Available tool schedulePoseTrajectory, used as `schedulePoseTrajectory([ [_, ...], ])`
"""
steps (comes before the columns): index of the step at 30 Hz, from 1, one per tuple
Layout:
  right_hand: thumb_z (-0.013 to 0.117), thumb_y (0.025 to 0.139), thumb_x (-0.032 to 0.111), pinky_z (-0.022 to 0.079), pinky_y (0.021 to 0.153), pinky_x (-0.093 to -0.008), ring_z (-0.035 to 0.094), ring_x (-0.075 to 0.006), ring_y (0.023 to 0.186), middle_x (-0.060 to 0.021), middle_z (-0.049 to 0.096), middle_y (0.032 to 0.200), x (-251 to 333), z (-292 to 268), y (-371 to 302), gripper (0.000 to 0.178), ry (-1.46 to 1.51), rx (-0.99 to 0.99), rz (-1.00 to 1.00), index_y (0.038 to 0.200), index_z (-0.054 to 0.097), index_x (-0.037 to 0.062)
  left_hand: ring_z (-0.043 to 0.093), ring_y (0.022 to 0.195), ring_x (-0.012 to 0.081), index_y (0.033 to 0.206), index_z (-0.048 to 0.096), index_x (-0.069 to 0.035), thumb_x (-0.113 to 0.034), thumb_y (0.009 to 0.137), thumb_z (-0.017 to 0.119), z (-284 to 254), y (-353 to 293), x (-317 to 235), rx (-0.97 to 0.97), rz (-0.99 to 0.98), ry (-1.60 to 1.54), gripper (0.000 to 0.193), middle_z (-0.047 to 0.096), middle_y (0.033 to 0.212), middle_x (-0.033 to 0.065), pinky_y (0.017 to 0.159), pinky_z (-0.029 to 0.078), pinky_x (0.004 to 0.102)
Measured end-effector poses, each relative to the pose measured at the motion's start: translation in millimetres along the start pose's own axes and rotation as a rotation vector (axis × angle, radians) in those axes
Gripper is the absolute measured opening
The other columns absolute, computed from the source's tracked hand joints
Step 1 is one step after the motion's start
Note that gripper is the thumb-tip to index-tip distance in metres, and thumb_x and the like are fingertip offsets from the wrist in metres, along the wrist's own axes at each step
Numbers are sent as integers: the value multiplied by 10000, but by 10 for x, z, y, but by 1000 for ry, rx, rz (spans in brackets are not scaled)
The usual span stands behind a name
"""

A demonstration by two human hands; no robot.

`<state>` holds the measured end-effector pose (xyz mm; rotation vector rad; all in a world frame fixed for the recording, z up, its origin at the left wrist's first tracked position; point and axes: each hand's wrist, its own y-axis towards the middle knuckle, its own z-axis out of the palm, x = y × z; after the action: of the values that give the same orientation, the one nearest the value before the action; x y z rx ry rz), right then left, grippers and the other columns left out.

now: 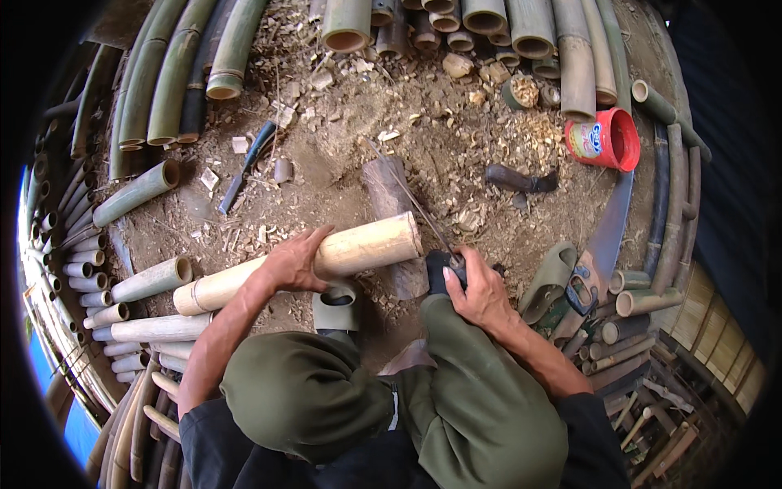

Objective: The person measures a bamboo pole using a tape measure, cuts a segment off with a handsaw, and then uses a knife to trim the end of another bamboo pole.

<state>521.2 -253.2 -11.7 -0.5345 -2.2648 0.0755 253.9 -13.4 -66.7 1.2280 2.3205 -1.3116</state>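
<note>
The left hand grips a pale, peeled bamboo tube, its fingers spread over the top and its thumb on the near side. The tube lies slantwise across a short brown log on the ground. The right hand is closed around the near end of a long, thin metal blade, apparently at a handle the fingers mostly hide. The blade passes just beside the tube's right end. A red plastic bucket lies farther right, near a wide-bladed handsaw.

Earthen floor, dark sheeting, tan panelling at right
</note>
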Motion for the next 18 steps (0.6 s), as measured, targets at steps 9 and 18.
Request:
schedulePoseTrajectory([
  [9,640,927,224,558,634,-443,679,-394,755,-244,640,934,483,-87,355,393,75,-140,-309,1189,527,-45,628,1091,366,1282,526,-103,-349,554,850,-4,81,-163,2,-107,-32,835,656,1124,162,939,504,449],
  [18,623,948,221,538,550,-457,680,-398,678,-244,641,831,357,-32,464,332,44,-5,-166,1127,517,-38,645,1027,360,1225,549,-86,-345,537,837,76,21,-153,-79,-109,-28,790,660,1070,152,893,518,462],
])
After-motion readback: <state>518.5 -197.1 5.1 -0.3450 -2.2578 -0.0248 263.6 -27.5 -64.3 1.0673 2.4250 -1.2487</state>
